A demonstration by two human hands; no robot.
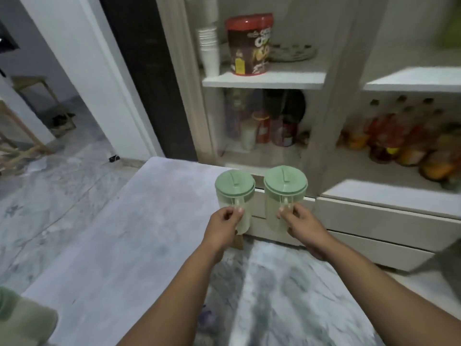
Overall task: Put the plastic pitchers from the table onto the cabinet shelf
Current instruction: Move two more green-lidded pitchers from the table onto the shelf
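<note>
I hold two pale plastic pitchers with round green lids in the air in front of the cabinet. My left hand (225,222) grips the handle of the left pitcher (235,193). My right hand (300,224) grips the handle of the right pitcher (285,193). Both pitchers hang upright, side by side and a little apart, past the far corner of the grey table (139,233). The white cabinet shelf (264,81) lies above and beyond them.
On the upper shelf stand a stack of white cups (209,46), a red-lidded brown canister (249,43) and plates (291,52). Jars (262,123) fill the shelf below; bottles (404,136) fill the right bay. White drawers (384,221) sit underneath. Another green-lidded object (22,318) is at the bottom left.
</note>
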